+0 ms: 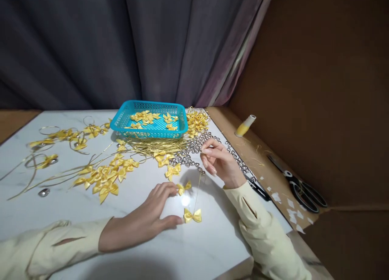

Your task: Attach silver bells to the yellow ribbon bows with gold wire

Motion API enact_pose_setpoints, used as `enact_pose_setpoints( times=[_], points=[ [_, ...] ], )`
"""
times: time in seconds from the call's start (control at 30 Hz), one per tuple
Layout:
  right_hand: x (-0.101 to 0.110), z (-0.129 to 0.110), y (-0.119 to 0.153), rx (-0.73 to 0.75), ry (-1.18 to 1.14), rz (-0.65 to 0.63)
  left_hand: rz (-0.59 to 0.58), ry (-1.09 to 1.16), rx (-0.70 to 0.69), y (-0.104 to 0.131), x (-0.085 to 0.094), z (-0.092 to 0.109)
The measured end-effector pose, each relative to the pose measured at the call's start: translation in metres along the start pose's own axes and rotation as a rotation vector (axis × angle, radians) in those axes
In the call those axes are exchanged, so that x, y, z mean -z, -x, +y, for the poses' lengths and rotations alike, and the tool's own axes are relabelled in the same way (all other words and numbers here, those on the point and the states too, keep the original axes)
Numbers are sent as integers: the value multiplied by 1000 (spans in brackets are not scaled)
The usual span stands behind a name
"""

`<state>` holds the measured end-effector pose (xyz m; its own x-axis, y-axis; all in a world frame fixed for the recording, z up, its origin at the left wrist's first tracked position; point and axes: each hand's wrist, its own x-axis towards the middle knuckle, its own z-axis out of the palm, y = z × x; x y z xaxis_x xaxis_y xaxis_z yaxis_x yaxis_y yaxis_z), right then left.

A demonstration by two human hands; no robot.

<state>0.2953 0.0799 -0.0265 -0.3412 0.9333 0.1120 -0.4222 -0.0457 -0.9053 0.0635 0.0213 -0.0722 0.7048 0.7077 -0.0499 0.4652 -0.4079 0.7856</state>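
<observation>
My right hand [221,162] is raised over the table with thumb and fingertips pinched. From this pinch a thin thread [198,189] runs down to a yellow satin bow [192,216] on the white tabletop; whether a needle is in the fingers is too small to tell. My left hand [152,213] rests low over the surface, thumb and fingers apart. Its fingertips touch a second yellow bow [184,188], and its thumb tip lies at the left edge of the threaded bow. Further yellow bows [106,176] lie in a pile to the left.
A blue basket [121,130] holding bows stands at the back. Before it lie gold cords [158,145] and many silver beads [194,146]. Finished-looking bow ties with cord [65,134] are at left. On the right are a thread spool [245,126], scissors [299,187] and black-handled snips [259,189].
</observation>
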Motion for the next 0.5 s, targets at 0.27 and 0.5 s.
enact_pose_setpoints(
  times=[0.27, 0.5],
  points=[
    [-4, -8, 10, 47, -31, -4, -89, -79, -120, -35, -20, 16],
    [-5, -26, 16, 138, -71, 65, -42, 61, -205, -34, -19, 7]
  ],
)
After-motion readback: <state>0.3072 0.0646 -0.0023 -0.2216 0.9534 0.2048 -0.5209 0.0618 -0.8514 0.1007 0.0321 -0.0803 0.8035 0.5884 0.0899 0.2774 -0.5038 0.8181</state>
